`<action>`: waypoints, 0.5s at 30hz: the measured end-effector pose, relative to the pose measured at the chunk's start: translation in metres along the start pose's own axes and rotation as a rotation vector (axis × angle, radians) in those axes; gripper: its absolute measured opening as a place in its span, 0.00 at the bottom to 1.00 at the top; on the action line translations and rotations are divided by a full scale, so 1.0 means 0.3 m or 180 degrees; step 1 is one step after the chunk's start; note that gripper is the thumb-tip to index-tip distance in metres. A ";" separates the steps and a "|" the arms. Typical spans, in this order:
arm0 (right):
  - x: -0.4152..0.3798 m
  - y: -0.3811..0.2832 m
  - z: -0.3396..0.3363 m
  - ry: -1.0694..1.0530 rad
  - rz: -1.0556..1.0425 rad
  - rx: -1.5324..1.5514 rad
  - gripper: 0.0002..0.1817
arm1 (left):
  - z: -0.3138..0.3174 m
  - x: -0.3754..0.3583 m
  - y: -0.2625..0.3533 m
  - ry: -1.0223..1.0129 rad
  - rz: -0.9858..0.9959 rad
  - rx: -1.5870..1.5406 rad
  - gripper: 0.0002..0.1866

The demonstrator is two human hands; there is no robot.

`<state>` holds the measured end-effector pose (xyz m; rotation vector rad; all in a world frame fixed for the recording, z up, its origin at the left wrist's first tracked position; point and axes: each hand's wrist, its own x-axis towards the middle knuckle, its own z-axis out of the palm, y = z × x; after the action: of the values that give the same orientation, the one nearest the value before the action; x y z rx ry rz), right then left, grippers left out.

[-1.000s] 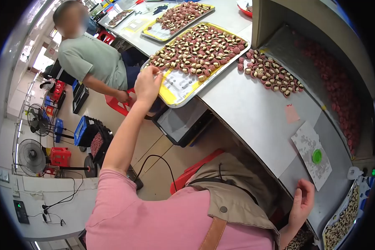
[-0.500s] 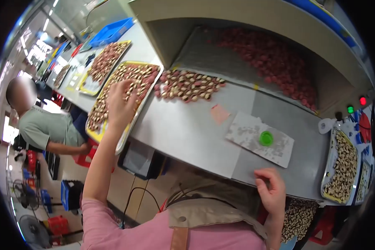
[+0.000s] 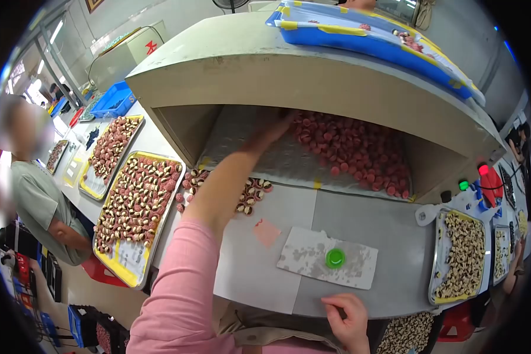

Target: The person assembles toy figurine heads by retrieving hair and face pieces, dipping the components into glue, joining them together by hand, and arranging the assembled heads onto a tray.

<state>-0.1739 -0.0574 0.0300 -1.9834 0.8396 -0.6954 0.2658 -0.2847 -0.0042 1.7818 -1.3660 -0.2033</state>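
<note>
My left hand (image 3: 279,125) reaches under the hood of the grey cabinet, at the left end of a heap of round red pieces (image 3: 354,147); its fingers are blurred and dark there. Near the table's front edge is my right hand (image 3: 347,318), its fingers curled loosely and nothing seen in them. A white board (image 3: 301,255) with grey blotches bears a small green cup (image 3: 335,258). To the left of the board lies a pink paper piece (image 3: 266,232). My left forearm passes over a group of red and cream pieces (image 3: 255,192) on the table.
Trays of red and cream pieces (image 3: 138,197) stand at the left, with a blue tray (image 3: 113,99) behind. On the right is a tray of cream and dark pieces (image 3: 461,253). A blue bin (image 3: 359,44) tops the cabinet (image 3: 312,82). A person (image 3: 38,194) stands at the far left.
The view has shifted, showing more of the cabinet. My left hand has moved from above the left tray into the cabinet, to the heap. My right hand remains near the table's front edge.
</note>
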 end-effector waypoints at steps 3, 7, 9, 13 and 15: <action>-0.003 0.014 -0.004 -0.0039 -0.0005 0.0075 0.08 | 0.112 -0.006 0.023 0.0050 0.0111 -0.0388 0.42; 0.004 0.018 -0.026 -0.0227 0.0015 0.0175 0.08 | 0.093 -0.088 0.220 -0.0112 -0.0078 -0.0390 0.40; 0.005 0.021 -0.028 -0.0250 0.0018 0.0147 0.08 | 0.113 -0.093 0.213 0.0237 0.0280 -0.0213 0.35; 0.000 0.036 -0.031 -0.0283 -0.0013 0.0073 0.08 | 0.109 0.013 0.082 0.0377 0.0650 0.0144 0.30; -0.002 0.047 -0.033 -0.0258 -0.0071 0.0074 0.07 | 0.073 0.103 0.010 -0.0073 0.0372 0.0102 0.32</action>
<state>-0.1858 -0.0676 0.0226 -1.9890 0.7588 -0.6303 0.2628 -0.3225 -0.0047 1.7244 -1.4922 -0.1397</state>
